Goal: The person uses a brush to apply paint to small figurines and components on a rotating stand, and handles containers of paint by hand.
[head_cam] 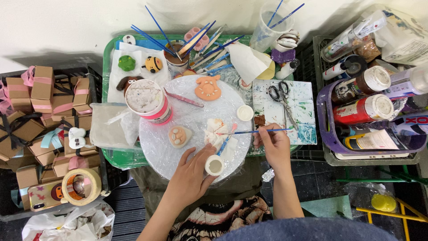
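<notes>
At far left we see small brown cardboard boxes (42, 85) tied with pink and black ribbon. In the purple basket (327, 138) at right lie a red-labelled jar (362, 110), a brown jar (359, 84) and a yellow-labelled bottle (370, 140); a phone (42, 195) lies lower left, case upward.

Brush tip (221, 133) is too small to tell what colour's on it. Left hand (191, 175) covers the small white pot's (214, 165) near side. At 8 o'clock, the phone (41, 195) sits half under a tape roll (81, 186).
</notes>
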